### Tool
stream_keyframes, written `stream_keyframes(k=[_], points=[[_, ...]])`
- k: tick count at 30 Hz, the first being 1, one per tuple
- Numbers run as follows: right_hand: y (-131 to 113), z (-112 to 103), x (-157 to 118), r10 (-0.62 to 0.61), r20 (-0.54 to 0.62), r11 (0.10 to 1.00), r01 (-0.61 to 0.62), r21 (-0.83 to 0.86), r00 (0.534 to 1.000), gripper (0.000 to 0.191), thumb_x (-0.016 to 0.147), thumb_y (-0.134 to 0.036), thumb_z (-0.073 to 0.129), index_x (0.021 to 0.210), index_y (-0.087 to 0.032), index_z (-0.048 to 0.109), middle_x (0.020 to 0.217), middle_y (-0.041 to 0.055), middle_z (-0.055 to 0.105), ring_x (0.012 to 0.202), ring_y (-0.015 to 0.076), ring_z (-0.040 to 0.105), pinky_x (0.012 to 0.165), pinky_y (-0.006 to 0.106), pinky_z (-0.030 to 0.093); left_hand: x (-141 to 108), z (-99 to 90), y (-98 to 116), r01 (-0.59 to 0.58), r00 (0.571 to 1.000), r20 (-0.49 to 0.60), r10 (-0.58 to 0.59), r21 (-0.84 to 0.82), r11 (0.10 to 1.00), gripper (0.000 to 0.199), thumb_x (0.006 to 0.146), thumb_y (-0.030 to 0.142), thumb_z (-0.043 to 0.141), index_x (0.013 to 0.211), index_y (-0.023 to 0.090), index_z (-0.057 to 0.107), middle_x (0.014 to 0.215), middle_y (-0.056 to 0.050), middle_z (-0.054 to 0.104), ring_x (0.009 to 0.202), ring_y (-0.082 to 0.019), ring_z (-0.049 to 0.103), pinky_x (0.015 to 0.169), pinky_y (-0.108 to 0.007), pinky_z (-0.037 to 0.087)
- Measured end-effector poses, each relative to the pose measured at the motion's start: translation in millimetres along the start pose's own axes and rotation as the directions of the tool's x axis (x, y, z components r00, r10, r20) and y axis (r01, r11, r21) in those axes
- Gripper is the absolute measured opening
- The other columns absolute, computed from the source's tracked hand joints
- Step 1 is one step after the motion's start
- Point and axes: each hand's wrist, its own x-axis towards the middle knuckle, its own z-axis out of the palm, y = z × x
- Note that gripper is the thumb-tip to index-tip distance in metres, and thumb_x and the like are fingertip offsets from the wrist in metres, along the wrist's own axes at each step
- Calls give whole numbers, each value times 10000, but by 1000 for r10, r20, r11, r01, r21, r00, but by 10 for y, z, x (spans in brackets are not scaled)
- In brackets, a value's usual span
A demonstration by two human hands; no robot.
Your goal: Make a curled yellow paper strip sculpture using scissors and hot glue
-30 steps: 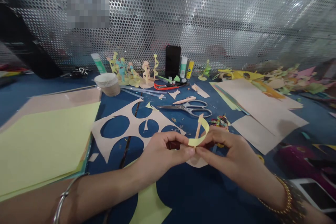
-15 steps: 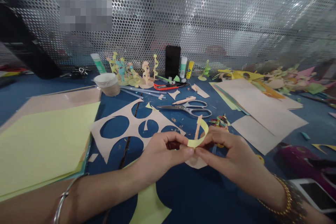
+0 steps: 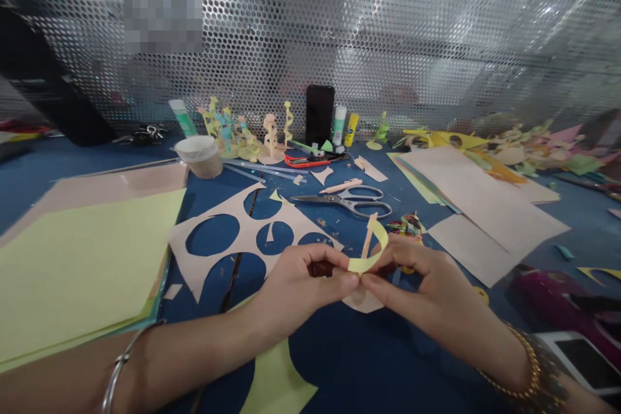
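Note:
My left hand point(image 3: 317, 281) and my right hand point(image 3: 420, 284) meet over the blue table, thumbs and fingers pinched close together. Between them is a small paper model: a curled yellow paper strip point(image 3: 365, 264) arches up to the top of an upright peach paper strip point(image 3: 369, 236). Its pale pink paper base point(image 3: 363, 301) shows below my thumbs. The left fingertips press at the yellow strip's lower end; the right fingers close around the model's far side, and their tips are partly hidden. Grey-handled scissors point(image 3: 347, 199) lie just beyond, beside a pale pink sheet with round holes point(image 3: 213, 215).
Paper stacks lie left point(image 3: 92, 259) and right point(image 3: 480, 187). Behind stand a white cup point(image 3: 200, 158), small paper models point(image 3: 233, 132), a black phone point(image 3: 319, 113) and glue sticks point(image 3: 339, 124). A red cutter point(image 3: 310, 160) lies before the phone. A perforated metal panel point(image 3: 272, 26) rises behind.
Both hands keep their pinch. The curled yellow strip and the top of the peach strip have shifted very slightly to the right; little else differs.

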Motion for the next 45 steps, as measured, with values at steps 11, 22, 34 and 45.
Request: stream_keyframes(k=[11,22,34,45], points=[[30,-31,33,14,3,1000,-14,6,1000,108,832,-218,593,807,-227,698,817,12,673,765,156,617,691,277,505,26,-8,-12,-13,998,-56,11,-29,1000,49,703,160,673,735,169,709,714,1,646,669,-119,571,646,-244,453],[16,-41,18,-23,-111,996,33,86,994,112,827,-219,558,892,-227,649,846,7,643,752,156,608,704,309,490,0,-26,8,-130,989,-61,133,56,990,68,731,194,689,788,158,698,763,-5,648,695,-122,567,657,-234,442],[-27,-30,-34,-20,-80,989,32,144,997,192,758,-238,637,949,-240,621,954,27,628,869,201,612,787,359,482,-31,-8,3,-235,969,-17,246,240,942,126,753,198,639,859,165,699,901,-56,684,791,-180,626,709,-285,495],[-36,-31,-6,-15,-103,993,26,111,995,72,827,-277,593,878,-239,627,897,10,650,818,174,627,737,313,485,-43,-5,-19,-308,948,3,318,262,915,171,745,109,606,870,185,694,940,-44,664,845,-181,629,730,-281,523]])
